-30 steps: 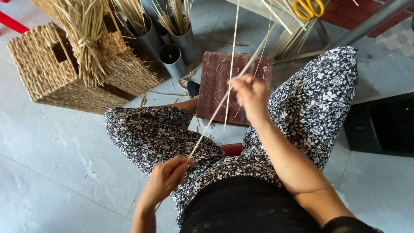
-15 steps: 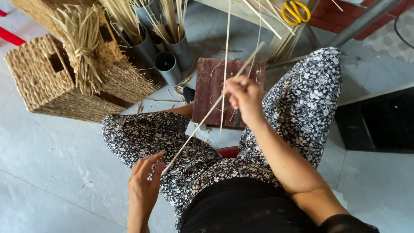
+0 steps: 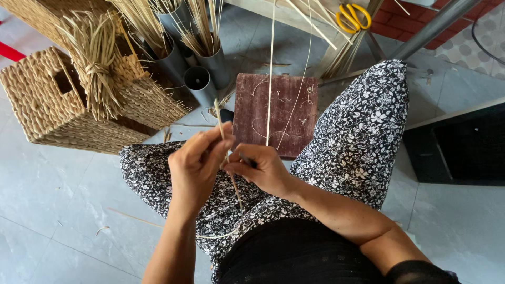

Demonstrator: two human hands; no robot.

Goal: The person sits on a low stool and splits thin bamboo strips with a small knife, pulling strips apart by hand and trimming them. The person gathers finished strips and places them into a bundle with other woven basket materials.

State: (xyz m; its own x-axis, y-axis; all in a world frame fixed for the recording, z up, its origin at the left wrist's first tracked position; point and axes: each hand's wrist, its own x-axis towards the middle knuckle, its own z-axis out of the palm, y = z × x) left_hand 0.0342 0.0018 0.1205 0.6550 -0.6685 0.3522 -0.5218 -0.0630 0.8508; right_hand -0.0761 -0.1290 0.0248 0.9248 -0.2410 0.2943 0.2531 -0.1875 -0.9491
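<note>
Thin pale straw strand [image 3: 227, 158]: being pinched by both hands over the lap.
Left hand [image 3: 195, 165]: closing fingertips on it.
Right hand [image 3: 263, 169]: gripping alongside.
Technique: keeping tension even.

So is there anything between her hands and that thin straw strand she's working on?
Nothing visible. The left hand and right hand both already pinch the straw strand over the lap, fingers directly on it. The brown wooden board and grey tubes sit farther out on the floor.
</note>
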